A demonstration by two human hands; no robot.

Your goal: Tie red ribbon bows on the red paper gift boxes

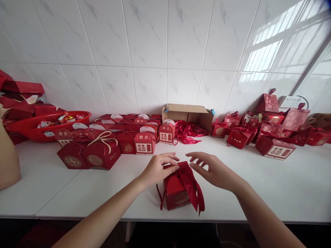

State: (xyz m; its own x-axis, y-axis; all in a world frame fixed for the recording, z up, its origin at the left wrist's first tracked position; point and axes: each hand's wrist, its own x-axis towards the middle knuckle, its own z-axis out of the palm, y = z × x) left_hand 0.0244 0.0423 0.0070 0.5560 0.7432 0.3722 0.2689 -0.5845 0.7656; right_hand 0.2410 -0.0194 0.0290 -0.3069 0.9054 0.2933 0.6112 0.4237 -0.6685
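A red gift box (pixel 174 193) with gold print stands on the white table in front of me. A wide red ribbon (pixel 190 184) lies over its top and hangs down the front right side. A thin red cord (pixel 160 198) dangles at its left. My left hand (pixel 159 168) is at the box's upper left, fingers apart, the thumb by the ribbon; whether it touches the ribbon I cannot tell. Just off the box's right side, my right hand (pixel 213 170) hovers with its fingers spread and nothing between them.
Rows of finished-looking red boxes (pixel 126 143) stand left of centre. Behind, a cardboard carton (pixel 187 109) spills red ribbons (pixel 190 131). A red basin (pixel 28 132) holds wrapped sweets. More red boxes (pixel 275 148) crowd the right, near a power strip (pixel 291 101). Another person's arm (pixel 9 158) shows at far left.
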